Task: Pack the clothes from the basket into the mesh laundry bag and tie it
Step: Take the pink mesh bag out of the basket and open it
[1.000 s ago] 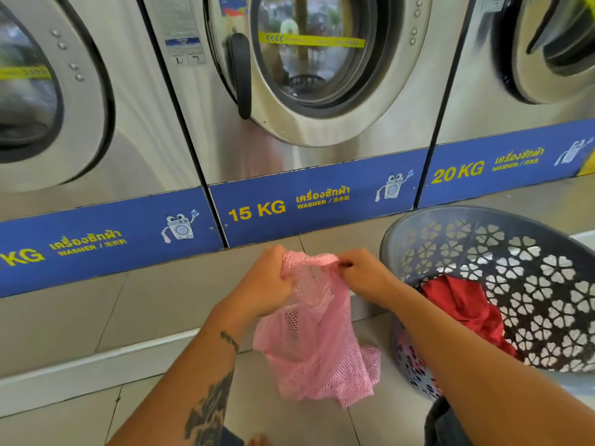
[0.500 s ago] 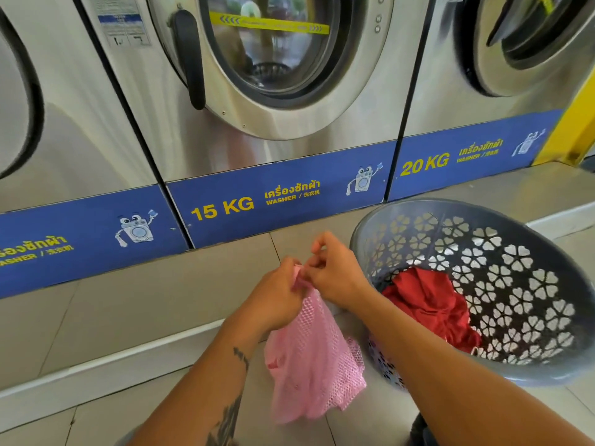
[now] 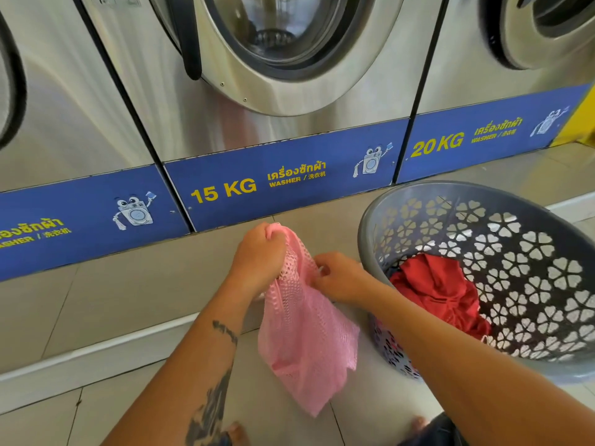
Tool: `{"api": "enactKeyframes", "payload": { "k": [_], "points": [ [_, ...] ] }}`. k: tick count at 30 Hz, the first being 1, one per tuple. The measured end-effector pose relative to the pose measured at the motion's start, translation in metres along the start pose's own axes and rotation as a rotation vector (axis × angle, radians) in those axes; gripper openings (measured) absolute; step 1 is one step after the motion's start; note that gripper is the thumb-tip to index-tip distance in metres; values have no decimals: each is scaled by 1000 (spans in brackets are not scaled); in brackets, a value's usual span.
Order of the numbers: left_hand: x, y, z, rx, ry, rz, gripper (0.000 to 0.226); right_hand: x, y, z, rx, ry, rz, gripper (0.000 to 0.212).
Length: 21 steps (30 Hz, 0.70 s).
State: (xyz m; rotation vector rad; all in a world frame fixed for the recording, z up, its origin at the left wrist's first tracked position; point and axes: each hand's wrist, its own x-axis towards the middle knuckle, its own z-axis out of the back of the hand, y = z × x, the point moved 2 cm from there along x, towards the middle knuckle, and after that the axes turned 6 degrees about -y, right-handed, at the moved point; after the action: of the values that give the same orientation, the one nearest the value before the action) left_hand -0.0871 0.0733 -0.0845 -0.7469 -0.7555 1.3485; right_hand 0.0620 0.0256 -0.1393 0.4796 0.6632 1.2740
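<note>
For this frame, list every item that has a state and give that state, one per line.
mesh laundry bag: hanging limp, looks empty, untied
left hand: fisted on the bag's top edge
right hand: pinching the bag's side lower down
basket: tilted toward the person, holding clothes
red garment: crumpled, still in the basket
15 KG washer door: appears shut

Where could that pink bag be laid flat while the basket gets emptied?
Bare floor tiles lie left of the left forearm, below the white step edge. The tan ledge under the 15 KG washer is bare too. It is crowded on the right: the grey basket sits beside the mesh bag.
</note>
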Motion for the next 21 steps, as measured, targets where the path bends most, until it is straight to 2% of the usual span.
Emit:
{"api": "enactKeyframes", "payload": {
  "k": [1, 3, 5, 8, 10, 13, 16, 18, 21],
  "points": [
    [0, -2, 5, -49, -50, 42, 26, 2, 0, -2, -31, -54, 6, 15],
    [0, 1, 15, -133, -122, 111, 22, 7, 0, -2, 21, -113, -16, 16],
    [2, 7, 25, -145, -146, 84, 22, 9, 4, 0, 73, -127, -12, 20],
    [3, 15, 27, -90, -28, -13, 23, 10, 9, 9, 96, -167, 54, 28],
    [0, 17, 20, 20, 59, -53, 16, 8, 11, 19, 102, -195, 92, 27],
    [-3, 20, 5, 206, 98, -108, 7, 2, 8, 37, 70, -197, 142, 24],
    [-5, 24, -11, 266, 129, -116, 6, -8, -3, 67, 85, -231, 158, 25],
    [-6, 27, -23, 244, 116, -95, 7, -9, -19, 91, 55, -291, 124, 26],
    [-8, 26, -42, 213, 90, -75, 7, -1, -58, 115, -16, -312, -47, 26]
  ]
}}
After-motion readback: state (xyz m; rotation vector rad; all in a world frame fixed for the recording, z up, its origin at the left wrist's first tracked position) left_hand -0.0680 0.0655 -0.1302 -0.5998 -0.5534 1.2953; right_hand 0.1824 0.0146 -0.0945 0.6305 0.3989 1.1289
